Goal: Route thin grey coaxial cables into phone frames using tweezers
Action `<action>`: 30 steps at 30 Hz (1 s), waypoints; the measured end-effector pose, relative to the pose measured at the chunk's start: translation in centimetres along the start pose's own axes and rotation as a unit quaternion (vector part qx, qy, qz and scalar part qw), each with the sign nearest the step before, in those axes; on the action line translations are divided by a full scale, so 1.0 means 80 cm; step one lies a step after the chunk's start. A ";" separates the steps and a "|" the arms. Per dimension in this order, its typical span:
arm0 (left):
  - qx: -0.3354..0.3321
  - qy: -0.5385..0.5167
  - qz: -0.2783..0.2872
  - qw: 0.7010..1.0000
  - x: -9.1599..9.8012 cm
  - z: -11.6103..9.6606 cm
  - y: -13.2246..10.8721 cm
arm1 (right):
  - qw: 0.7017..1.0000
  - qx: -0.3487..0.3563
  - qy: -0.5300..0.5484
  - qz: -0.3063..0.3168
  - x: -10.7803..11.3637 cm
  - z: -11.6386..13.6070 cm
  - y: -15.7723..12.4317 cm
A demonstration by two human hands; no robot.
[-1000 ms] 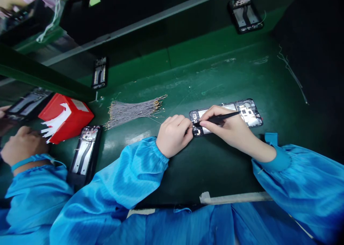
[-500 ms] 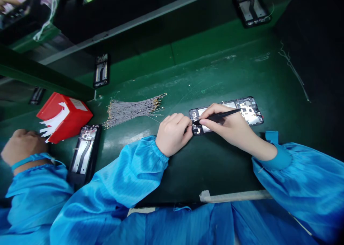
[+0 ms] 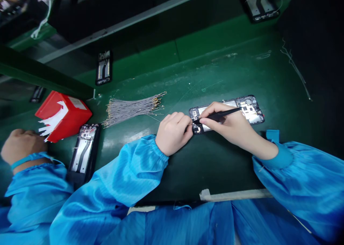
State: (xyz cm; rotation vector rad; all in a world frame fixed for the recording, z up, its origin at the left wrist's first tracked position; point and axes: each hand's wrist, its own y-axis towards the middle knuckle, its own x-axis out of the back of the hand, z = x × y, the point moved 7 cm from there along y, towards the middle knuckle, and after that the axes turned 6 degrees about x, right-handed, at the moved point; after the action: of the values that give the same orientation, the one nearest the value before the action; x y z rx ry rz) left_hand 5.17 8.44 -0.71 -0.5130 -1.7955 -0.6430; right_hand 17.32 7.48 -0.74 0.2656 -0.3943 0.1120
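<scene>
An opened phone frame [image 3: 248,108] with its circuit boards showing lies flat on the green mat in front of me. My right hand [image 3: 228,125] pinches black tweezers [image 3: 221,114], whose tip rests on the phone's left end. My left hand [image 3: 173,132] is curled against that same left end and steadies it; what its fingertips touch is hidden. Both my arms wear blue sleeves.
A bundle of thin grey cables [image 3: 131,108] lies left of my hands. Further left are a red box [image 3: 63,116] and another phone frame [image 3: 84,153]. A co-worker's hand [image 3: 18,142] rests at the far left. More phone frames [image 3: 103,67] [image 3: 262,3] lie on the belt behind.
My hands and the tweezers stay on the phone's left end. The view has shifted slightly. The co-worker's dark tray at the far left is gone from view.
</scene>
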 end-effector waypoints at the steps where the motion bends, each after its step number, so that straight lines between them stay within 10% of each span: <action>1: 0.000 -0.001 0.000 1.000 0.000 0.000 0.000 | 1.000 0.000 0.000 0.000 0.000 0.000 0.000; 16: 0.005 0.007 0.009 1.000 -0.001 0.000 0.000 | 1.000 0.003 -0.004 0.004 0.000 0.003 0.001; 30: -0.013 -0.001 0.020 1.000 0.000 -0.001 0.001 | 0.980 0.143 -0.107 0.090 -0.021 0.036 0.001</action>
State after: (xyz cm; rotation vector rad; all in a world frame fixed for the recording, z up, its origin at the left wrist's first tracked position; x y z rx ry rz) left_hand 5.27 8.49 -0.69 -0.5669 -1.7769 -0.6391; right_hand 14.71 6.62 1.20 0.5293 -0.6167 0.3206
